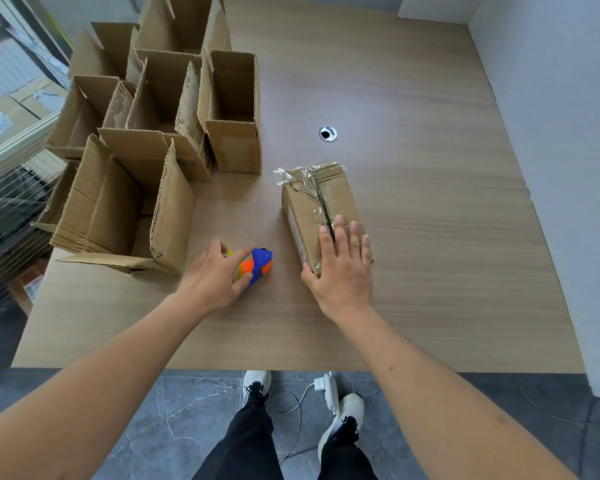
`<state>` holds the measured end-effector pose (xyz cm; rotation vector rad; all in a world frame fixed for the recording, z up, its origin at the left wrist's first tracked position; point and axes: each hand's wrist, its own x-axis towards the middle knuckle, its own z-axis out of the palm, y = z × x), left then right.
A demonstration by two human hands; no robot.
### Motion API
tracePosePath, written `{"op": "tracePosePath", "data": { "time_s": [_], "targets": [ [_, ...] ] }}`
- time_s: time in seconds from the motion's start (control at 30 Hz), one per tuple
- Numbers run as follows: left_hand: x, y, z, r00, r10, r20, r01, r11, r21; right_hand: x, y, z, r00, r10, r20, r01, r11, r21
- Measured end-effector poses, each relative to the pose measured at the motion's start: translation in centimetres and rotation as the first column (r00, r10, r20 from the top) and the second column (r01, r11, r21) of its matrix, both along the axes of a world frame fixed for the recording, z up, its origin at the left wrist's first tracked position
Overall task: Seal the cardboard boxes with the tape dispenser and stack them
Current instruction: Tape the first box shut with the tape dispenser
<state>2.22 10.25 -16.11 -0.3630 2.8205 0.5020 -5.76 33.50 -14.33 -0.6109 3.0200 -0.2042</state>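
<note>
Wooden desk (413, 81). My left hand (212, 282) gripping tape dispenser (257, 266); right hand (342, 271) spread, pressing taped box (321, 209). Risk: crumpled tape peeling, seam gaping.

Pale wooden table (413, 98) with a round cable grommet (328, 133), white walls (551, 81), grey marbled floor (174, 420).

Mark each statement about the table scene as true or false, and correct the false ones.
1. The left hand is on the tape dispenser. True.
2. The right hand lies flat on the closed box. True.
3. The open boxes stand right of the closed box. False: they stand to its left.
4. The closed box is stacked on another box. False: it sits on the table.
</note>
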Motion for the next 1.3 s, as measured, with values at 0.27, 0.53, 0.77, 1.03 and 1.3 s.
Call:
{"op": "tracePosePath", "data": {
  "time_s": [0.27, 0.53, 0.77, 1.03, 1.3],
  "targets": [
    [-3.0, 1.2, 2.4, 0.968, -0.132, -0.215, 0.149, 0.987, 0.066, -0.2, 0.2, -0.1, 0.999, 0.030, 0.032, -0.033, 0.993, 0.109],
    [-5.1, 5.0, 4.9, 0.842, -0.355, -0.407, 0.401, 0.915, 0.031, -3.3, 3.9, 3.9, 0.933, 0.218, 0.287, -0.247, 0.967, 0.067],
    [-5.5, 8.8, 3.8, 0.848, -0.397, -0.351, 0.410, 0.911, -0.041, -6.8, 6.5, 4.1, 0.884, 0.409, 0.228, -0.385, 0.912, -0.143],
    [-5.2, 10.0, 1.9, 0.839, -0.354, -0.413, 0.367, 0.929, -0.050, -6.3, 8.4, -0.6, 0.857, 0.479, -0.188, -0.506, 0.851, -0.142],
    [-5.7, 8.7, 1.5, 0.808, -0.408, -0.425, 0.452, 0.892, 0.003, -6.0, 9.6, -1.3, 0.814, 0.516, -0.269, -0.561, 0.817, -0.130]
  ]
}}
